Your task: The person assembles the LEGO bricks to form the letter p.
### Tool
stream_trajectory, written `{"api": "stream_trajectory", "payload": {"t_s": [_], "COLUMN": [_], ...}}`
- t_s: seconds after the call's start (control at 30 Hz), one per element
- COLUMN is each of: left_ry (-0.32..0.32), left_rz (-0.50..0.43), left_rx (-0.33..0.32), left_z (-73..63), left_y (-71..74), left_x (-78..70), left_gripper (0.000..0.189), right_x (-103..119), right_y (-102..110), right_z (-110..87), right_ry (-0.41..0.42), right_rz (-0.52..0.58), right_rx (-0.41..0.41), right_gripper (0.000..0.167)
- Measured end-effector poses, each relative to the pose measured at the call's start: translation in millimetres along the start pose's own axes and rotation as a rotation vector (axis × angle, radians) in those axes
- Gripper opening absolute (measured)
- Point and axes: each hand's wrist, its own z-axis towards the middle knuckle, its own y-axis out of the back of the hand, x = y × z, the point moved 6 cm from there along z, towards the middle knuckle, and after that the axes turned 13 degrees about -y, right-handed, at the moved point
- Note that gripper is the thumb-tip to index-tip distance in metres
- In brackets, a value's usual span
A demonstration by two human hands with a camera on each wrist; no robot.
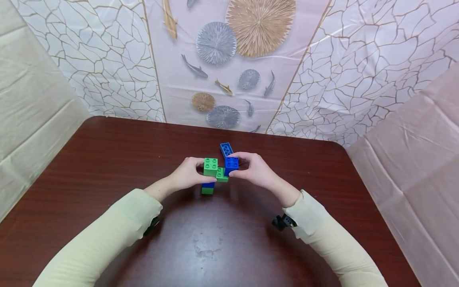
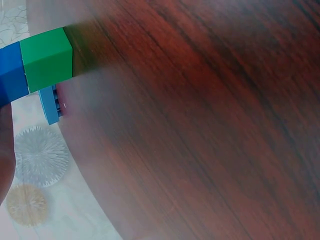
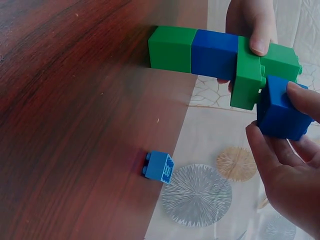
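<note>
A stacked tower of green and blue plastic building blocks (image 3: 215,62) stands near the middle of a dark reddish-brown wood-grain table (image 1: 107,159): a square bright-green base block (image 3: 170,49), a square deep-blue middle block (image 3: 212,47), a flatter green crosspiece (image 3: 246,87) jutting to the right, and a square green studded top block (image 1: 210,167) over the crosspiece's left end. The person's left hand (image 1: 186,174) has its thumb and fingers closed around the tower's upper part, the thumb in front. The right hand (image 1: 259,171) pinches a separate square royal-blue block (image 1: 231,162) between thumb and fingers, at the crosspiece's right end; two of the crosspiece's studs show beside it, but whether the two are pressed together is hard to tell. Behind them on the table, a lighter-blue oblong brick (image 1: 226,149) lies hollow side up, partly covered by the right hand in the head view. Any lettering on the studs is too small to read. The hazy left-wrist view cuts the tower at its left edge, leaving only a dark sliver of hand; whether the base block meets the table cannot be made out.
</note>
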Motion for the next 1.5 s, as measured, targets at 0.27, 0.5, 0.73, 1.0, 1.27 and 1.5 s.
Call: {"api": "stream_trajectory", "payload": {"t_s": [0.27,0.5,0.73,1.0,1.27,1.5], "left_ry": [0.002,-0.009,-0.020,-0.005,0.011,-0.008], "left_rz": [-0.008,0.001,0.003,0.003,-0.002,-0.010], "left_rx": [0.002,-0.002,-0.005,-0.002,0.000,-0.001], "left_z": [0.2,-0.1,-0.5,-1.1,-1.7,-1.7], "left_y": [-0.7,0.5,0.7,0.6,1.9,-0.3], "left_x": [0.6,-0.6,-1.0,1.3,-0.2,-0.9], "left_gripper": [0.035,0.035,0.035,0.038,0.039,0.039], "right_x": [2.2,1.1,1.5,5.0,4.8,5.7], "right_y": [-3.1,-4.0,-3.6,-5.3,-5.9,-1.8], "right_z": [0.6,1.8,0.7,-1.3,-4.1,-6.1], "right_ry": [0.012,0.012,0.007,0.049,0.083,0.155], "right_rz": [0.004,-0.022,-0.053,-0.128,-0.151,-0.058], "right_rx": [0.026,0.044,0.060,0.058,0.028,-0.059], "right_gripper": [0.048,0.049,0.050,0.052,0.054,0.047]}}
